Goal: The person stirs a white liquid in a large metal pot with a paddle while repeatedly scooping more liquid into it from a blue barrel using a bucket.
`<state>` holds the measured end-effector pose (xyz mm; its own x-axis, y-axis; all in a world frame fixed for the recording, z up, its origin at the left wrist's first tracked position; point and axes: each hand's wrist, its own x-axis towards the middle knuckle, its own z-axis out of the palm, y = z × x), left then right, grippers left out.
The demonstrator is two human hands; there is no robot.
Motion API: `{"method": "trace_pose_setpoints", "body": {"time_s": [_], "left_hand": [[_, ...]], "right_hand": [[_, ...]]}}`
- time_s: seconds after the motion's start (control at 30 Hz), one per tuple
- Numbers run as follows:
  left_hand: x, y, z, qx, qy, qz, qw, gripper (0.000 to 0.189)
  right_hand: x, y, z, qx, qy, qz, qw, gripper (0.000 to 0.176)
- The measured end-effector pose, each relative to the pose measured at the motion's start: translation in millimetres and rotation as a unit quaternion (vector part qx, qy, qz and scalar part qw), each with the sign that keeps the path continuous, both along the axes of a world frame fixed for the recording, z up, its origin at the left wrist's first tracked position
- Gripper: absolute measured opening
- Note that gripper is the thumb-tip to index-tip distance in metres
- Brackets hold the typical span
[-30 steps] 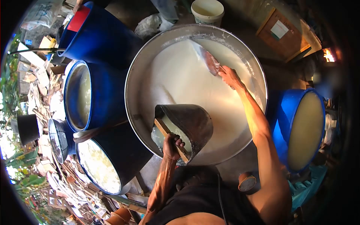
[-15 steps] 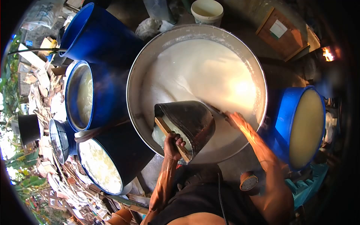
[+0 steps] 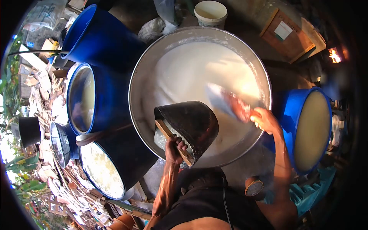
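My left hand (image 3: 175,149) is closed round the wooden bar handle (image 3: 165,128) of a black bucket (image 3: 191,120). The bucket lies tipped over the near side of a wide metal vat (image 3: 142,86), with pale wet contents showing at its mouth. Milky liquid (image 3: 191,67) fills much of the vat. Above the vat's right half, my right hand (image 3: 267,120) grips a scoop (image 3: 232,101), reddish-brown and smeared by motion, its whitish end pointing up and left over the liquid.
Blue barrels (image 3: 107,36) crowd the left, one (image 3: 92,103) holding liquid and a dark one (image 3: 132,163) full of whitish stuff. Another blue barrel (image 3: 287,126) stands at right. A white bucket (image 3: 210,21), wooden box (image 3: 285,36) and flames (image 3: 334,56) lie beyond; a small pot (image 3: 253,186) is nearby.
My right hand has swung up and to the right, lifting the scoop from the milky liquid to above it. The left hand and the black bucket have hardly moved.
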<state>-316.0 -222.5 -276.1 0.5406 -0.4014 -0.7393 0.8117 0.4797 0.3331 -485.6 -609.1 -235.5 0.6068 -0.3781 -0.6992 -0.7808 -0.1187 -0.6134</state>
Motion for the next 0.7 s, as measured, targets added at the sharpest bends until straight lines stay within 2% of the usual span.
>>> {"method": "trace_pose_setpoints", "body": {"time_s": [0.13, 0.2, 0.27, 0.3, 0.37, 0.4, 0.47, 0.5, 0.7], "left_hand": [[-1, 0, 5, 0.012, 0.006, 0.002, 1.000, 0.013], [0, -2, 3, 0.010, 0.008, 0.001, 1.000, 0.014], [0, -1, 1, -0.008, 0.024, 0.002, 1.000, 0.014], [1, -1, 1, -0.006, 0.024, 0.003, 1.000, 0.014], [-1, 0, 2, -0.008, 0.019, 0.004, 1.000, 0.014], [-1, 0, 2, -0.007, 0.020, 0.004, 1.000, 0.014], [-1, 0, 3, -0.005, 0.030, 0.001, 1.000, 0.016], [0, 0, 3, -0.006, 0.030, 0.000, 1.000, 0.016], [-2, 0, 3, -0.008, 0.031, -0.001, 0.999, 0.018]], "right_hand": [[64, -11, -68, -0.099, -0.155, -0.117, 0.976, 0.016], [110, -20, -66, -0.121, -0.138, -0.113, 0.976, 0.020], [144, -42, -120, -0.184, -0.221, -0.078, 0.955, 0.025], [160, -53, -136, -0.183, -0.221, -0.077, 0.955, 0.025], [181, -58, -152, -0.171, -0.186, 0.020, 0.967, 0.031], [182, -52, -165, -0.170, -0.185, 0.020, 0.968, 0.031], [186, -44, -184, -0.238, -0.238, 0.100, 0.936, 0.034], [180, -35, -178, -0.206, -0.215, 0.116, 0.947, 0.035], [100, 18, -176, -0.183, -0.151, 0.199, 0.951, 0.031]]}}
